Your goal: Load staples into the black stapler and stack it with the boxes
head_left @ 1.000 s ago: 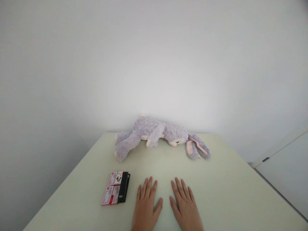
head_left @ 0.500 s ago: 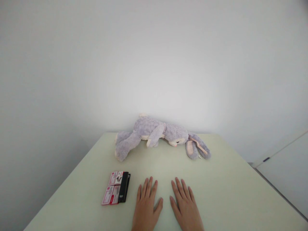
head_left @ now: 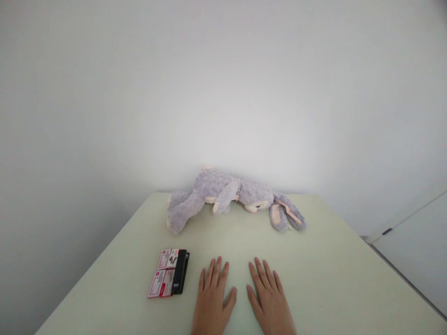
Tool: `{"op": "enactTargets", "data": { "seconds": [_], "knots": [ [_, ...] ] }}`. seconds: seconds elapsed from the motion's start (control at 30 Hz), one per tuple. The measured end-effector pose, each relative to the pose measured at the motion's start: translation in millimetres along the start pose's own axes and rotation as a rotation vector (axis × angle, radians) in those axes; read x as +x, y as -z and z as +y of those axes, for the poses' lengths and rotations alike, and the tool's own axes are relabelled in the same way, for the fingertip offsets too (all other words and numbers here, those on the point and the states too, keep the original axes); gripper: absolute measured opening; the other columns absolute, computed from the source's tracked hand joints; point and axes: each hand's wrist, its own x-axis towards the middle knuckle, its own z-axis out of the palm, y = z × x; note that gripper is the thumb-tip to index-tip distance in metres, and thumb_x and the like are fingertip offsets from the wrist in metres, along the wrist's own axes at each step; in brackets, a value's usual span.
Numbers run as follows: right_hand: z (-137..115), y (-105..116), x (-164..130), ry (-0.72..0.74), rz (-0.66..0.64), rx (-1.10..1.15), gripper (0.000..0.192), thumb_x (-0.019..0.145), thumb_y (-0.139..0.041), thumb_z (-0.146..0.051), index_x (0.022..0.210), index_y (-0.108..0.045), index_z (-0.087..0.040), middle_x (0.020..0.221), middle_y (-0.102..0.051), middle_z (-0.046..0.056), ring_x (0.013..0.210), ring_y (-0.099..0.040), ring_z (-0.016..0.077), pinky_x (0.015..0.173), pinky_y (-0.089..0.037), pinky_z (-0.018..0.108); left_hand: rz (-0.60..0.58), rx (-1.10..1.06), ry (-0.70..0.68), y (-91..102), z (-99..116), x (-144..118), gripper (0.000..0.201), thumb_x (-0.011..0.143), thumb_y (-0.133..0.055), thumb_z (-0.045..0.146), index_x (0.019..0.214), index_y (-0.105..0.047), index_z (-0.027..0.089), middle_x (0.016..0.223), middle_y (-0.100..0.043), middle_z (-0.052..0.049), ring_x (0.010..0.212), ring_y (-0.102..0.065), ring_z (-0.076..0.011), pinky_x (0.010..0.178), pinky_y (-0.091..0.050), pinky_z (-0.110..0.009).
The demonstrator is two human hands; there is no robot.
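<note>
My left hand (head_left: 213, 298) lies flat on the pale green table (head_left: 328, 279), fingers stretched out and thumb apart. To its right, my right hand (head_left: 268, 298) rests palm down in the same way, also holding nothing. Left of my left hand sits a black stapler (head_left: 179, 272), lengthwise and not touched by it. Against the stapler's left side are two small red and white boxes (head_left: 163, 279), one behind the other; the farther one bears a stapler picture.
A grey plush rabbit (head_left: 216, 186) with long ears lies on its side along the table's far edge, by the white wall (head_left: 223, 93). Its ears point right. A white panel (head_left: 415, 237) with a dark fitting is beyond the table's right edge.
</note>
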Motion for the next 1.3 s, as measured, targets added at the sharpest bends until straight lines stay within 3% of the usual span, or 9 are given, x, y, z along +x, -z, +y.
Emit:
{"op": "enactTargets", "data": {
  "seconds": [1.13, 1.3],
  "knots": [
    [-1.9, 2.3, 0.3, -0.004, -0.024, 0.010, 0.065, 0.104, -0.035, -0.053, 0.162, -0.010, -0.036, 0.170, -0.015, -0.001, 0.157, -0.014, 0.0306, 0.123, -0.025, 0.062, 0.012, -0.025, -0.001, 3.2, 0.6, 0.9, 0.069, 0.101, -0.044, 0.045, 0.162, -0.013, 0.036, 0.170, -0.020, 0.001, 0.156, -0.022, -0.0277, 0.123, -0.027, -0.055],
    [-5.0, 2.8, -1.1, -0.008, 0.004, 0.044, 0.063, 0.103, -0.039, -0.053, 0.161, -0.022, -0.035, 0.168, -0.026, 0.001, 0.155, -0.022, 0.0325, 0.121, -0.027, 0.062, 0.008, -0.023, -0.007, 3.9, 0.5, 1.4, 0.069, 0.101, -0.044, 0.044, 0.162, -0.012, 0.036, 0.170, -0.020, 0.000, 0.156, -0.022, -0.0277, 0.123, -0.027, -0.056]
  ]
}}
